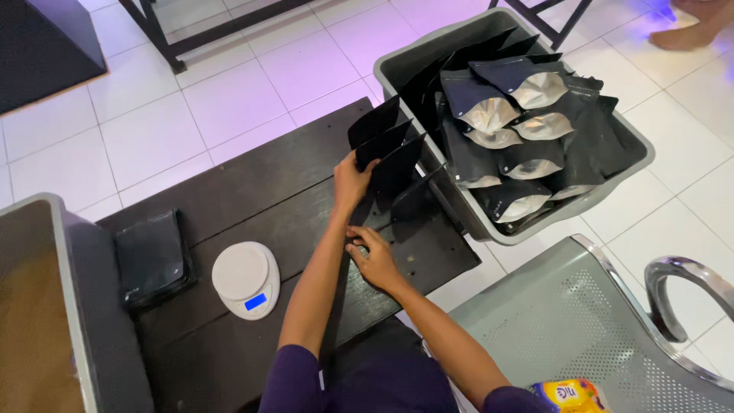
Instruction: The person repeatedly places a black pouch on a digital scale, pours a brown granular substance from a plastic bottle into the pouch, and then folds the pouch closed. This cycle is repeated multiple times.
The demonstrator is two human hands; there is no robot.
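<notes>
Grey bin point(397, 65) — full of opened pouches point(527, 92); left hand point(350, 182) grips standing empty pouches point(386, 149), right hand point(375, 256) loosely curled, holding nothing — scale point(246, 278) bare.

A dark wooden counter point(252, 191) stands on a white tiled floor point(153, 130). Near its left edge lies a flat stack of black packets point(153, 258); just beside it, toward the middle, sits a round white digital scale point(245, 279) with a lit blue display. Off the far right corner is a grey plastic bin point(397, 65) filled with black pouches with silver insides point(527, 92). A grey tub point(65, 306) holding brown material occupies the lower left. A perforated metal seat point(566, 321) at lower right carries a yellow packet point(572, 395).
</notes>
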